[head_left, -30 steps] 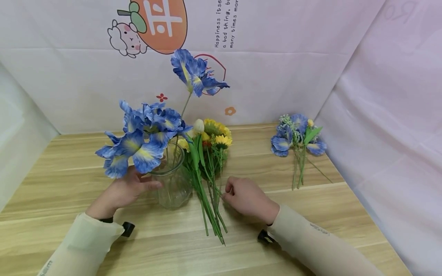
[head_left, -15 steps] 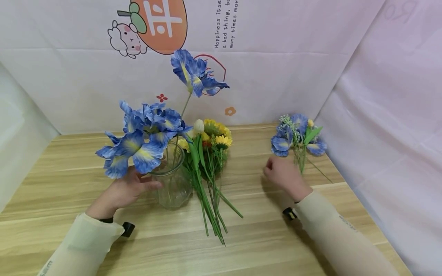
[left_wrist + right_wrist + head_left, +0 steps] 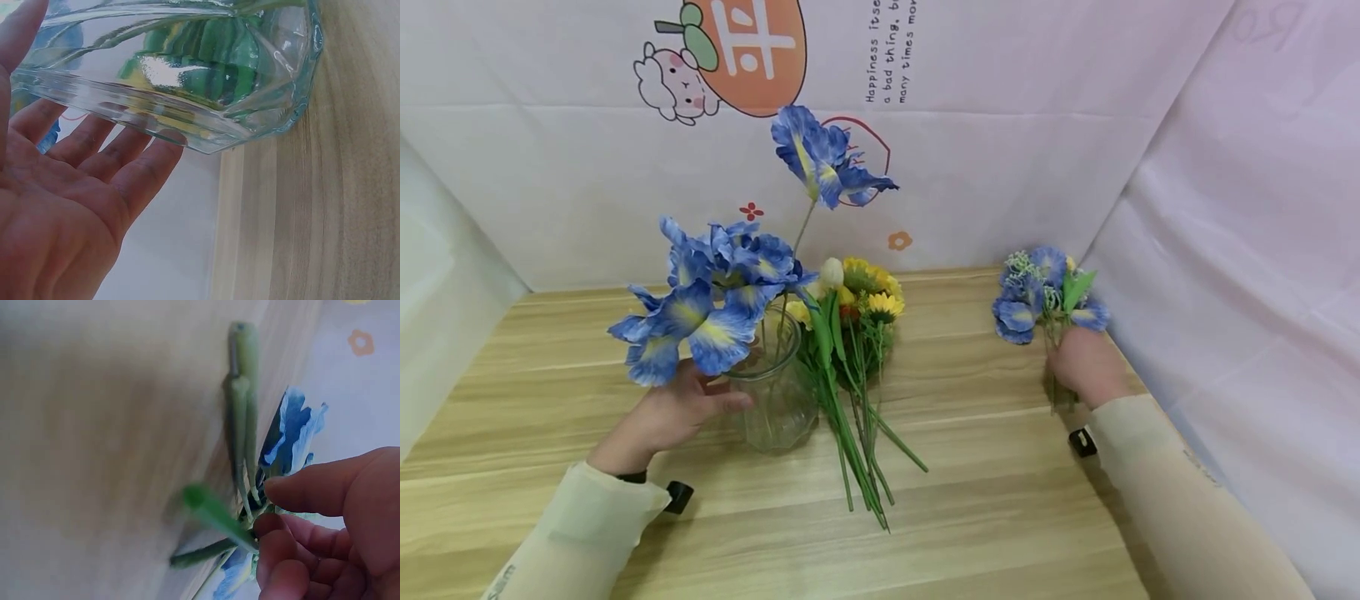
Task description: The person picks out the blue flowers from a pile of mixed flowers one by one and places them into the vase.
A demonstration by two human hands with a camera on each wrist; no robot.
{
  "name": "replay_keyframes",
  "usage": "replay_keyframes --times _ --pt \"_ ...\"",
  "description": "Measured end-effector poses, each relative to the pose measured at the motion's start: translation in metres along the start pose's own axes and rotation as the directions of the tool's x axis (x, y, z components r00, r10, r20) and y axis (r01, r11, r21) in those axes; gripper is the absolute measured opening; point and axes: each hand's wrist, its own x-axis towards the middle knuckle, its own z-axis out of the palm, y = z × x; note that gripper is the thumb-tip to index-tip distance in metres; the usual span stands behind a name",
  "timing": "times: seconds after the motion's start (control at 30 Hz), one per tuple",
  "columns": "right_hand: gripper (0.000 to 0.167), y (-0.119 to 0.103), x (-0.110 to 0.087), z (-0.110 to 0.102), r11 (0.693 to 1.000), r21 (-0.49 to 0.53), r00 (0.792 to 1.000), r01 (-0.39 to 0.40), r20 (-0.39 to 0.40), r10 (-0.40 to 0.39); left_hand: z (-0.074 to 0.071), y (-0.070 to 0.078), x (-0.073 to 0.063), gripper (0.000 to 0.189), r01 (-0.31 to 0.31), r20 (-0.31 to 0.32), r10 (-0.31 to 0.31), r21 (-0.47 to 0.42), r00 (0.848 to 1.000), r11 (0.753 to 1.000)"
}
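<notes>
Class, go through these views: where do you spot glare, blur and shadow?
Head view: right hand slightly blurred, left hand crisper; left wrist view: white glare on the glass vase; right wrist view: nearest green stem out of focus, soft shadow on the wooden table.

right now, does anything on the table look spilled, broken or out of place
Nothing visible looks spilled or broken. The blue cluster at the glass vase crowds over its left side while a single blue flower rises far higher, which looks somewhat lopsided.
</notes>
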Motion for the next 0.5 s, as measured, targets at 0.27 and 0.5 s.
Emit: replay_keyframes --times 0.27,0.5 --pt "0.026 0.006 0.006 -0.008 0.999 0.018 0.999 -0.028 0.017 0.027 -0.001 0.001 -0.001 0.065 0.019 0.006 -0.019 -0.003 1.0 1.0" --pt "0.018 0.005 0.007 -0.012 0.999 0.045 1.0 -0.025 -0.006 0.025 0.0 -0.001 0.001 0.058 -0.055 -0.003 0.055 -0.008 0.998 0.998"
